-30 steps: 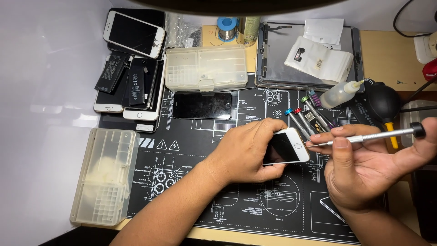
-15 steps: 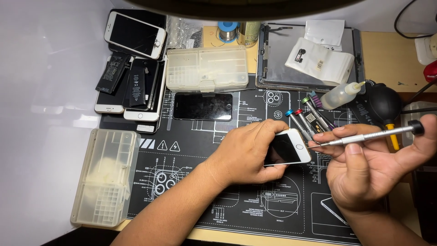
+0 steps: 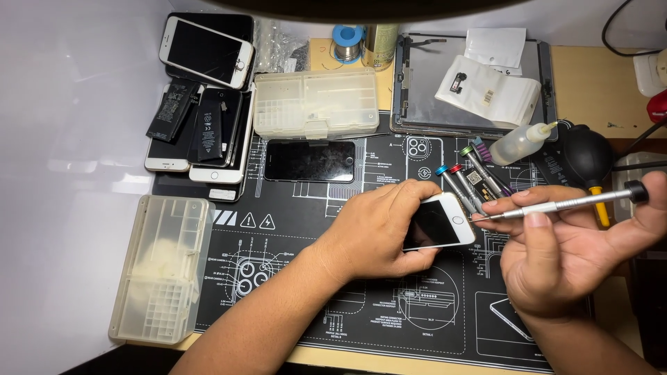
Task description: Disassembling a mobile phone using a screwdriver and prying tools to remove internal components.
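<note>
- Head view: the left hand point(image 3: 379, 232) lies over a white phone point(image 3: 445, 222) near the middle of the black printed work mat point(image 3: 292, 292), its fingers point(image 3: 417, 191) curled over the phone's far edge and the thumb under the near edge, so the phone is clamped between them with its screen facing up.
- The phone's right end, with the round button, sticks out past the fingertips toward the right hand point(image 3: 556, 257).
- The right hand holds a slim silver screwdriver point(image 3: 556, 205) nearly level; its thumb presses the shaft against the closed fingers, and the black cap end rests by the base of the hand's far side.
- The screwdriver's tip sits just beside the phone's right end; whether it touches cannot be told.
- Just behind the tip, several screwdrivers with coloured caps point(image 3: 462, 182) lie on the mat, with a small squeeze bottle point(image 3: 517, 144) and a black rubber blower point(image 3: 587, 154) further right.
- A dark phone point(image 3: 309, 160) lies face up on the mat behind the left hand.
- A clear parts box point(image 3: 316, 103) sits behind that, and another clear box point(image 3: 163, 267) stands at the mat's left edge on the desk point(image 3: 590, 83).
- A pile of phones and batteries point(image 3: 201, 118) fills the far left corner.
</note>
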